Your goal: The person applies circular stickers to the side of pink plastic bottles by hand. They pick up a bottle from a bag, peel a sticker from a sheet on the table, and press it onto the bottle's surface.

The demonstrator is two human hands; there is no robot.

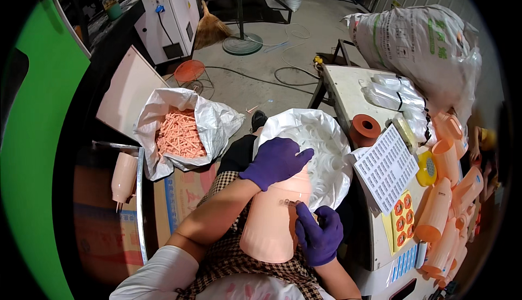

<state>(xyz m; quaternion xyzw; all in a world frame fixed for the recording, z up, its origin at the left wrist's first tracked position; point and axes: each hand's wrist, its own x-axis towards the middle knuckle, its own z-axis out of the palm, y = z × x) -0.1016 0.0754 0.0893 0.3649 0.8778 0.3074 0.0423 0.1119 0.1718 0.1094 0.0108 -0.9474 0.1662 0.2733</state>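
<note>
A peach plastic flask shell (269, 229) lies tilted across my lap, its wide end toward me and its narrower end pointing away. My left hand (274, 163), in a purple glove, is wrapped over the narrow end and holds it. A small dark printed mark (290, 202) shows on the shell's side. My right hand (319, 235), also gloved in purple, is beside the shell, one fingertip touching it at the end of that mark. Its other fingers are partly curled, with a gap and nothing visible between them. Beyond the shell, a white sack (340, 137) holds translucent rings.
A sack of peach strips (182, 134) stands left. On the right-hand table (348, 88) are a printed label sheet (387, 167), orange round stickers (403, 221), a brown roll (365, 130) and several peach shells (435, 213). Another shell (124, 176) hangs at left.
</note>
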